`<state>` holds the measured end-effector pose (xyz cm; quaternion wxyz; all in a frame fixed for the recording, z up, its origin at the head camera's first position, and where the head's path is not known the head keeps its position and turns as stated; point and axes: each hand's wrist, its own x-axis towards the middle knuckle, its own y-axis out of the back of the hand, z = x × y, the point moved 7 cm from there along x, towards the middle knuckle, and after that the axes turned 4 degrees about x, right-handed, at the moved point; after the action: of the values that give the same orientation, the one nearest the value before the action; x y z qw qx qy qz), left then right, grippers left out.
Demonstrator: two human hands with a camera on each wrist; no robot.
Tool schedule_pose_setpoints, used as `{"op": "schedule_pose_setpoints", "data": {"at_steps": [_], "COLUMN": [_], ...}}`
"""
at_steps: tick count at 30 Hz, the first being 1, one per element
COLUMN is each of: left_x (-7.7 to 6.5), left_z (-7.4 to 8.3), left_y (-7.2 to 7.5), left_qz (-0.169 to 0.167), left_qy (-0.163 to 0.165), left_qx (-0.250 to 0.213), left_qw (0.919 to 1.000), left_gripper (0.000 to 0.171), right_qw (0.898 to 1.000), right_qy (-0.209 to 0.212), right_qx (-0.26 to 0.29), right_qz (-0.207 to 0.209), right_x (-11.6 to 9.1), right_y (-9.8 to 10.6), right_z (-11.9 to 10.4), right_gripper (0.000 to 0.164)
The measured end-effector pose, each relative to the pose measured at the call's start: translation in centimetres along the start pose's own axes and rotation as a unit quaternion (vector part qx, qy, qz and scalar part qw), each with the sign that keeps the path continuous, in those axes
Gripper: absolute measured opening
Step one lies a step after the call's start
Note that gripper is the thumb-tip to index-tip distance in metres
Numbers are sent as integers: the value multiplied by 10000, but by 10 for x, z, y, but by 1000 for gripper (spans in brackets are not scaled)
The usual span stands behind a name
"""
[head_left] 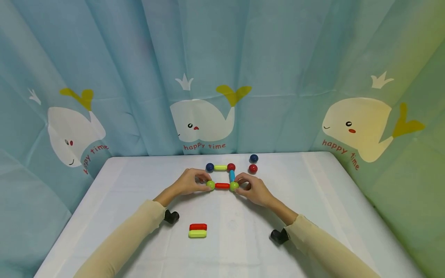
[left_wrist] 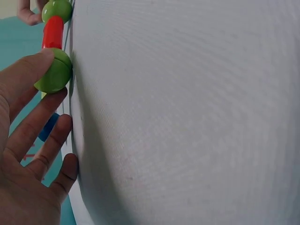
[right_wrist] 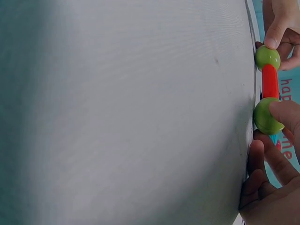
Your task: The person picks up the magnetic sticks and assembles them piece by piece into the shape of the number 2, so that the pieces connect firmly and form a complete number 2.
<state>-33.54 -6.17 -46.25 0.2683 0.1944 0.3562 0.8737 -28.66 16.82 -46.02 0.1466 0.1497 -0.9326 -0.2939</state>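
My left hand (head_left: 189,181) pinches a green ball (head_left: 210,185) between thumb and fingers. A second green ball (head_left: 234,186) is pinched by my right hand (head_left: 255,190). Between the two balls runs a red rod (head_left: 222,185), joined to both. From the right green ball a blue rod (head_left: 231,176) reaches back to a red ball (head_left: 231,166). A yellow-green rod (head_left: 220,167) links that red ball to a dark blue ball (head_left: 209,167) behind my left hand. In the left wrist view the thumb presses on the near green ball (left_wrist: 55,75).
A loose dark blue ball (head_left: 254,158) and a loose red ball (head_left: 253,168) lie at the back, right of the joined pieces. Nearer the front, a red rod (head_left: 198,226) and a yellow-green rod (head_left: 197,234) lie side by side. A whale-print curtain (head_left: 278,77) hangs behind the white table (head_left: 243,247).
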Motion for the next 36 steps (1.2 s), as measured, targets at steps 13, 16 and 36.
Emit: {"op": "schedule_pose_setpoints", "data": {"at_steps": [13,16,36], "left_x": [-2,-3,-3], "left_z": [-2,-2,1], "left_y": [-1,-1,0], "left_qz": [-102,-90,-231], "left_qy": [10,18,70], "left_qx": [-121,-108,-48], "left_qw": [9999,9999,9997], "left_gripper": [23,23,24], "right_qw": [9998,9999,9997], "right_qy": [-165,-145,-210], "right_qx": [-62,-52,-139], "right_qz": [52,53,-73], "right_x": [2,2,3], "right_y": [-2,-2,-3], "right_z": [1,1,1], "right_gripper": [24,24,24]}}
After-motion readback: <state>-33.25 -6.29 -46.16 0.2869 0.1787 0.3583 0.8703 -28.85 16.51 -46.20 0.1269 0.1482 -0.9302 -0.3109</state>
